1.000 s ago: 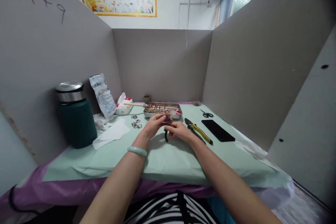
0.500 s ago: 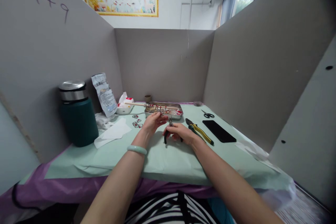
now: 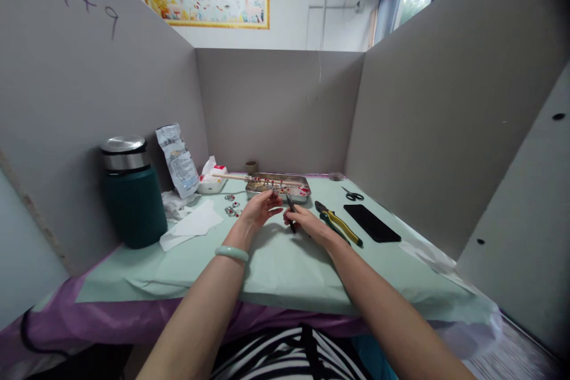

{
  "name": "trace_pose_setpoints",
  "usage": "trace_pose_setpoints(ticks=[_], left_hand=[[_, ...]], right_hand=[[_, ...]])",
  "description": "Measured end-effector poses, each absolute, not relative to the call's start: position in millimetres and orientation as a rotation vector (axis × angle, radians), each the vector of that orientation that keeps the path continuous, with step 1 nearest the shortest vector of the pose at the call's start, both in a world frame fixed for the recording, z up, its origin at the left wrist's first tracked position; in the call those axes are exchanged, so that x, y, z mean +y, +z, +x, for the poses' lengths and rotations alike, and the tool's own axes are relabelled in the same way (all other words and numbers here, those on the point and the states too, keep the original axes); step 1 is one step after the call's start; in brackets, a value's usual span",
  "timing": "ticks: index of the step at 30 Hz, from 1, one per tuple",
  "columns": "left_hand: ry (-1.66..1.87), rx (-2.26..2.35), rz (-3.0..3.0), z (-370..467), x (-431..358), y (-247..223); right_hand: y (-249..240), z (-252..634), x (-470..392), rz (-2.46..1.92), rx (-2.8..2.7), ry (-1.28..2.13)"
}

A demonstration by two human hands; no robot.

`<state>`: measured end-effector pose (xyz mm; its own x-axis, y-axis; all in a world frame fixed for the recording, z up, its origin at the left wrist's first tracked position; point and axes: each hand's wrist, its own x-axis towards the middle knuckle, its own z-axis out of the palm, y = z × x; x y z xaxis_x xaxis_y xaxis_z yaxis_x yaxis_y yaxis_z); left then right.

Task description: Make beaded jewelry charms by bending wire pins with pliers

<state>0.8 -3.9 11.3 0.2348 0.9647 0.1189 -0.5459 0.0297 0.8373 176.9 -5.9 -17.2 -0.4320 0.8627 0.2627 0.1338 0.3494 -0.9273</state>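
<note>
My right hand (image 3: 306, 221) is closed round small black-handled pliers (image 3: 291, 214), whose tips point away from me. Just to its left, my left hand (image 3: 260, 209), with a pale green bangle on the wrist, pinches a small piece at its fingertips; the piece is too small to name. Behind both hands a metal tray (image 3: 299, 198) holds red and pale beads, with a thin wooden stick (image 3: 231, 177) lying across it. Several small ornaments with red beads (image 3: 232, 209) lie on the green table cover left of my left hand.
Large pliers (image 3: 341, 225) with yellow and green handles, a black phone (image 3: 371, 223) and scissors (image 3: 353, 195) lie at the right. At the left are a green flask (image 3: 132, 208), a foil pouch (image 3: 177, 160), tissues (image 3: 212, 178) and white paper (image 3: 193, 225). Grey partitions (image 3: 280, 110) enclose the table.
The small pliers have turned in my right hand, their handles now closer together and more upright. My right hand has shifted slightly away from my left, which stays almost in place.
</note>
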Motion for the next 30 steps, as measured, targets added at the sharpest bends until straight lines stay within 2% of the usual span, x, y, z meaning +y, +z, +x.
trace_pose_setpoints(ticks=[20,30], left_hand=[[1.465,0.618,1.207,5.2,2.8,4.8],[1.483,0.8,1.319,5.9,-3.7,6.9]], right_hand=[[-17.0,167.4,-10.4,-0.938,-1.777,1.163],[-17.8,171.7,-9.8,-0.801,-1.698,1.457]])
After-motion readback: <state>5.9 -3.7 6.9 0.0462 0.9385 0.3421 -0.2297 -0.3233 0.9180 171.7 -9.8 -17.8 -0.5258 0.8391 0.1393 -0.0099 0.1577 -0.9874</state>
